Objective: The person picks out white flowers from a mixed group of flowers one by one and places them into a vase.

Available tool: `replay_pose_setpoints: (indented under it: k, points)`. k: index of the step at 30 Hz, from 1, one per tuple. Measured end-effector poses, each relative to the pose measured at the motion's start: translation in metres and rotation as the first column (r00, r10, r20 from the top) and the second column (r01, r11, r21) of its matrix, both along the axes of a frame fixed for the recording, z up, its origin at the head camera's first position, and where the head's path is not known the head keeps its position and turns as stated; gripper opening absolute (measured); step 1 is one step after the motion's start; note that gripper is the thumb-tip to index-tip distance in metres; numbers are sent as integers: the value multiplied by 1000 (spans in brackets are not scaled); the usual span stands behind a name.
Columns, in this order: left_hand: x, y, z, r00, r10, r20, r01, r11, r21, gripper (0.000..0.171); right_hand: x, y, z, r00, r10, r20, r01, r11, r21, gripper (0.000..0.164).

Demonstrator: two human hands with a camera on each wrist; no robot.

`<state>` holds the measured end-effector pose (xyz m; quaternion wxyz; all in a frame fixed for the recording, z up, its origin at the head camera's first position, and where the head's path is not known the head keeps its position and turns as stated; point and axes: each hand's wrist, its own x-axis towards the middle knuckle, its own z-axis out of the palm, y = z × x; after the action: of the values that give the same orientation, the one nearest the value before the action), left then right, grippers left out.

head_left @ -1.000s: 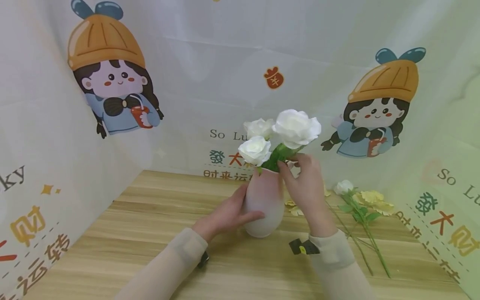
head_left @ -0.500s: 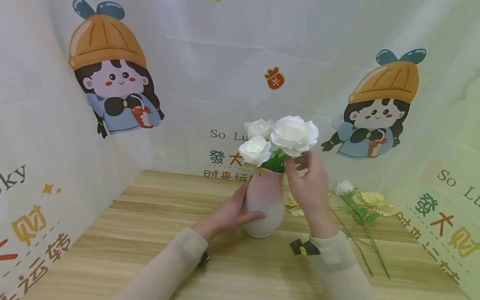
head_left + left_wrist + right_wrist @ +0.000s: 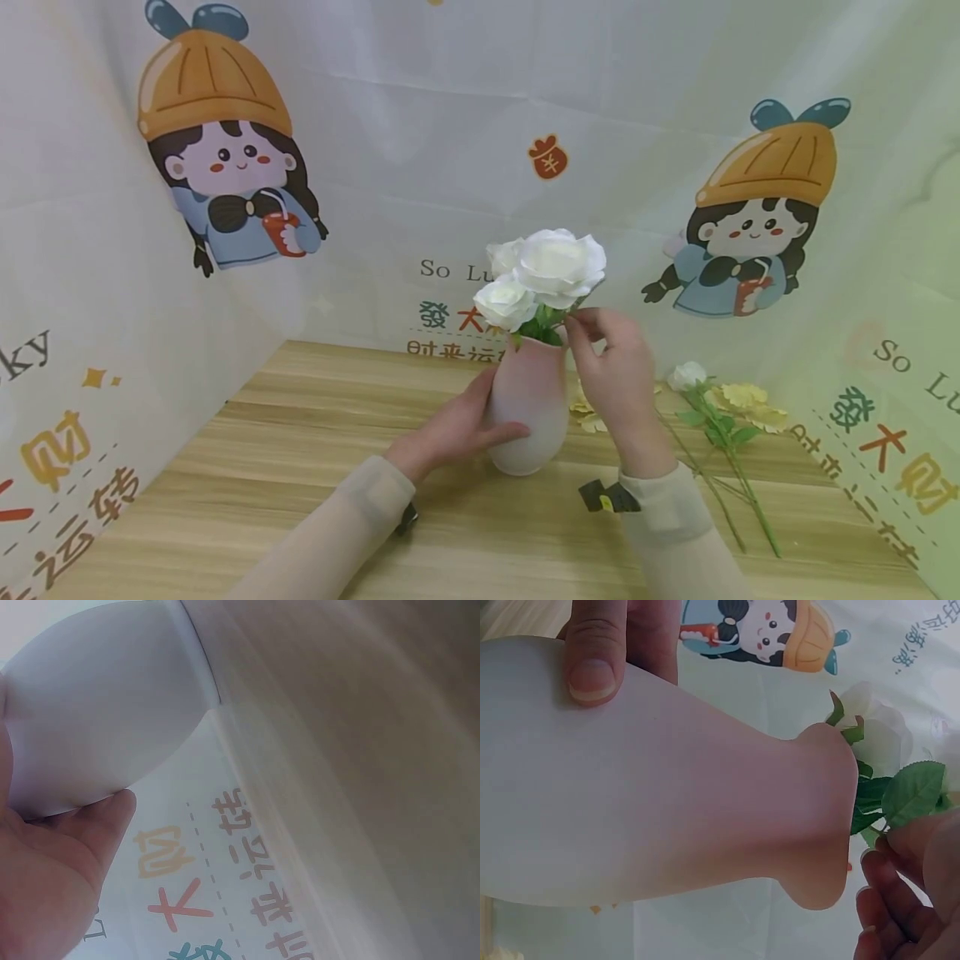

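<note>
Left hand (image 3: 457,422) curled round a rounded pink-to-white vase (image 3: 534,400), which stands on the wood-grain table (image 3: 285,433), three white roses (image 3: 560,268) (largest rightmost) in its mouth, right hand (image 3: 618,367) pinching a thin green stem (image 3: 880,830) beside the rim, yellow blossoms (image 3: 750,406) lying farther right.

Pale, creased sheeting (image 3: 420,150) walls the worktop in at the back and on both sides, printed with a cartoon figure (image 3: 240,158) in an orange hat at left, a matching figure (image 3: 750,242) at right, a red pouch (image 3: 548,157) between them and coloured lettering (image 3: 852,414) lower down. The worktop (image 3: 300,450) has a light-brown, streaky wood grain. Soft light takes on a yellow-green tint toward the right side.
</note>
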<state>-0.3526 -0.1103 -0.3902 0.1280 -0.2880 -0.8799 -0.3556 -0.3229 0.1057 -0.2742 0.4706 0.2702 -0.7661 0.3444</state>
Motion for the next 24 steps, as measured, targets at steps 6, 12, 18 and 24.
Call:
replay_pose_setpoints:
  k: [6, 12, 18, 24]
  points:
    - [2, 0, 1, 1000, 11, 10, -11, 1000, -5, 102, 1, -1, 0, 1000, 1, -7, -1, 1000, 16, 6]
    - [3, 0, 2, 1000, 4, 4, -4, 1000, -8, 101, 3, -1, 0, 1000, 7, 7, -7, 1000, 21, 6]
    - [3, 0, 3, 1000, 2, 2, -2, 1000, -12, 101, -1, 3, -3, 999, -25, 32, 24, 1000, 5, 10]
    - [3, 0, 3, 1000, 8, 4, -8, 1000, -20, 102, -4, 10, -5, 998, -50, 46, 51, 999, -12, 12]
